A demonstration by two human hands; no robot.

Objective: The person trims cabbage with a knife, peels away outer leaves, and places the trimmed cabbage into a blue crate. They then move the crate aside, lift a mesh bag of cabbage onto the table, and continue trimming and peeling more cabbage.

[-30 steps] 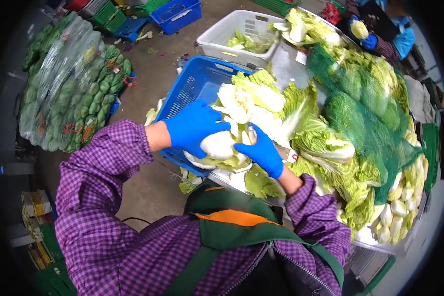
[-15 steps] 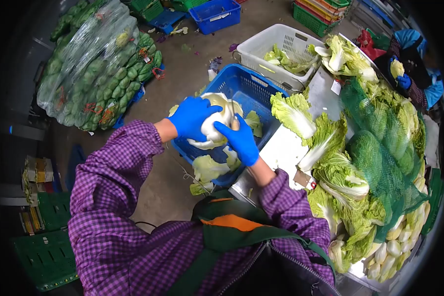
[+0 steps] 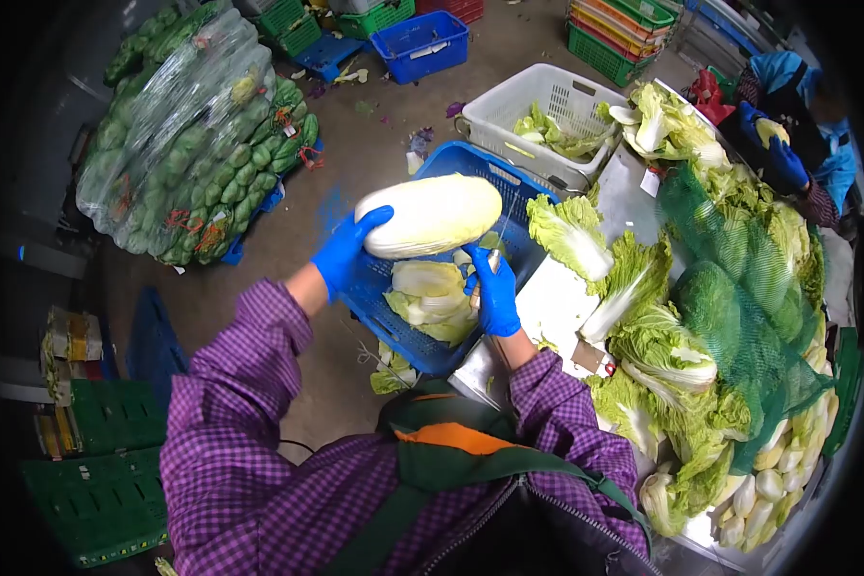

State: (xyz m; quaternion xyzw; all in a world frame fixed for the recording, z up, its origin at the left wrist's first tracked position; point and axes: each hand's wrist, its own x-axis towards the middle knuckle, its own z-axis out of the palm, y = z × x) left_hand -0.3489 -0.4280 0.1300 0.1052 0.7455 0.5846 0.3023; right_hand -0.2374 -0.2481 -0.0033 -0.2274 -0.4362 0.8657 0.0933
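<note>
A trimmed, pale napa cabbage point(image 3: 430, 216) lies sideways in the air over a blue plastic crate point(image 3: 434, 361). My left hand point(image 3: 344, 252), in a blue glove, grips its left end. Below the cabbage's right half, my gloved right hand point(image 3: 496, 300) is closed around what looks like a small knife point(image 3: 493, 260) with a tan handle; its blade is hard to make out. Loose outer leaves point(image 3: 432, 296) lie in the crate beneath the cabbage.
To the right, a table holds untrimmed cabbages point(image 3: 658, 346), green netting point(image 3: 730, 288) and pale trimmed cabbages point(image 3: 768, 485). A white crate point(image 3: 494, 101) with leaves stands ahead. Bagged greens point(image 3: 202, 144) are stacked at the left. A co-worker point(image 3: 787, 134) handles a cabbage at the far right.
The cabbage has turned from end-on to lying lengthwise across my view. My right hand has come off it, moving down and right. More leaves now lie in the blue crate.
</note>
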